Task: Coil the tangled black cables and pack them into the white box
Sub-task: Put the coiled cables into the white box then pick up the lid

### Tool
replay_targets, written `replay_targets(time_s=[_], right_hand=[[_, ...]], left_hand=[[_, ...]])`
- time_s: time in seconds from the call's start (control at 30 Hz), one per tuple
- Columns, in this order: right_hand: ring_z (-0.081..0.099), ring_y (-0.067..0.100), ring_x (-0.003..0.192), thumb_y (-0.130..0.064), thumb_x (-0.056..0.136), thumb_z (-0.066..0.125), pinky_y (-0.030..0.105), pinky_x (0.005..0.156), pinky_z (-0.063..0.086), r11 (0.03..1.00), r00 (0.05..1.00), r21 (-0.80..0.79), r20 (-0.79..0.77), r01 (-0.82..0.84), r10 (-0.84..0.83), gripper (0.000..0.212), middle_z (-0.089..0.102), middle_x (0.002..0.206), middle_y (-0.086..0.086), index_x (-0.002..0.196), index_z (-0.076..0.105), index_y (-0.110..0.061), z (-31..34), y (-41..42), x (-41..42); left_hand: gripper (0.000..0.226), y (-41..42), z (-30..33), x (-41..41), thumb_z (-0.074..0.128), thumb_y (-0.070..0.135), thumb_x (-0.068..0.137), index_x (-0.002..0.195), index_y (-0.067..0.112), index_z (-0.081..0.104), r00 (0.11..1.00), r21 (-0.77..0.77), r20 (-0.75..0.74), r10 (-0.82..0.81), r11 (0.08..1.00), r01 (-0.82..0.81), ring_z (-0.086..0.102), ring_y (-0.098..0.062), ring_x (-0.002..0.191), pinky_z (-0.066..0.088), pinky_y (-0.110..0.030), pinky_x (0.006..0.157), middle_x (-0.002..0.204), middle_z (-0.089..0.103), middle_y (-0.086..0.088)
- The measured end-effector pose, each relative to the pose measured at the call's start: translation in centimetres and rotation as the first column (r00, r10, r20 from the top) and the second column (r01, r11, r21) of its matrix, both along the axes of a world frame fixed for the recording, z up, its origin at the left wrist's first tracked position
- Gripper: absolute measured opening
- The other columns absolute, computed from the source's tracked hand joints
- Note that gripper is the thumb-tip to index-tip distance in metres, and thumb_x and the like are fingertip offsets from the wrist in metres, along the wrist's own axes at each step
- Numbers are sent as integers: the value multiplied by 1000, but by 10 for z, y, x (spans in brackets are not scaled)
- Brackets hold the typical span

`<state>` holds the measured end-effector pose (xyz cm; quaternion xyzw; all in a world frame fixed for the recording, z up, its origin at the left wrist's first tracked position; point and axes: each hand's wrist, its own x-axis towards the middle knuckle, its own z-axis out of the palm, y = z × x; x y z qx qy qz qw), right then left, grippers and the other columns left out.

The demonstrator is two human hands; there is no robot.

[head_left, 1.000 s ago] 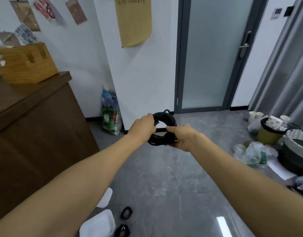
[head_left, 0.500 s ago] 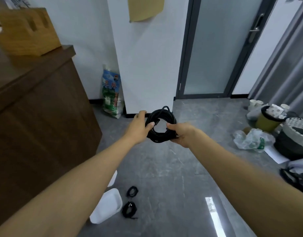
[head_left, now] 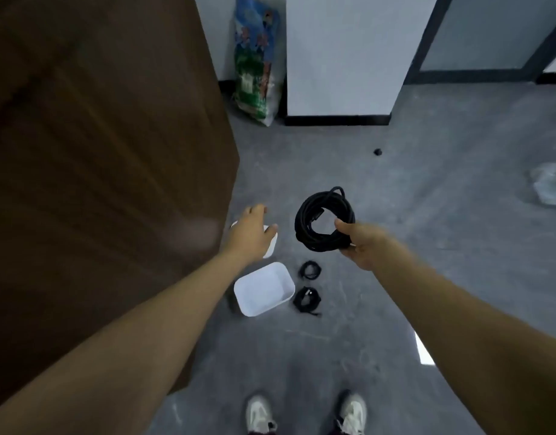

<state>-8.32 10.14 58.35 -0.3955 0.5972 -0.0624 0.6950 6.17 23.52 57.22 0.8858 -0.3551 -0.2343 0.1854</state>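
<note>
On the grey floor at 12 o'clock of the shoes | white box (head_left: 264, 291): smooth, rounded corners, nothing in it | two small coils (head_left: 308, 285) just beside, at its 3 o'clock, unpacked | large black cable coil (head_left: 323, 219): round, matte, gripped by right hand (head_left: 363, 243) | left hand (head_left: 251, 235) spread, holding nothing | judgement: coiling largely done, packing not begun.

We are finding no readable text anywhere; the printed bag (head_left: 257, 62) standing at about twelve o'clock is showing only blurred, illegible colourful markings.
</note>
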Motion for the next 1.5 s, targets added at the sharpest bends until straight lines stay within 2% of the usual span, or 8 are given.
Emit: replay_targets(time_s=[0.23,0.43,0.67,0.77,0.97,1.1,1.2,1.5], right_hand=[[59,29,106,-18,91,60,33,95,46,983,978,5,-94,-186,186,41,64,108,17,122,52,9,-197,21,46],[55,25,78,-29,83,70,36,80,49,938,928,4,-142,-346,343,28,58,79,11,83,61,-3,-396,31,74],[61,33,109,-23,83,69,45,102,45,880,877,-49,-127,-473,464,27,63,98,17,70,54,-6,-579,58,121],[63,26,93,-24,81,72,49,98,48,863,860,-59,-140,-502,490,25,63,92,14,72,57,-6,-637,69,141],[56,28,76,-26,83,69,36,80,52,824,822,-79,-174,-560,542,29,55,78,13,73,55,-3,-709,93,167],[66,37,89,-31,80,71,41,79,56,805,824,-193,-227,-560,519,42,64,93,19,100,55,2,-727,108,176],[60,30,82,-29,88,63,31,67,43,752,811,-309,-284,-582,511,34,60,90,14,100,52,0,-732,115,181],[56,35,109,-22,98,43,34,85,44,273,455,-410,-460,-870,762,29,58,120,21,112,56,0,-709,99,177]], left_hand=[[43,41,-195,23,50,24,96,135,11,39,984,97,-86,157,984,-148,53,-31,115,44,-40,96,140,40,-9],[44,74,-382,29,49,23,96,137,11,38,960,167,-60,273,951,-260,49,-30,121,42,-37,97,145,37,-7],[51,110,-560,50,52,19,94,141,14,33,924,167,-18,382,912,-374,40,-24,130,40,-37,101,147,33,-3],[54,119,-609,62,54,18,92,141,13,30,917,186,8,399,900,-393,36,-25,133,40,-39,100,147,29,-5],[65,129,-659,74,56,13,91,145,8,22,888,222,-30,458,870,-441,32,-28,136,38,-40,102,149,23,-11],[57,134,-678,66,57,8,87,140,17,36,862,154,-125,491,868,-473,45,-27,124,43,-38,95,139,38,-7],[58,133,-683,63,53,0,84,137,19,39,854,94,-118,506,862,-498,45,-27,122,42,-36,92,132,42,-6],[68,131,-675,74,48,1,85,146,24,28,879,158,-23,476,870,-467,33,-28,133,34,-40,106,147,31,-5]])
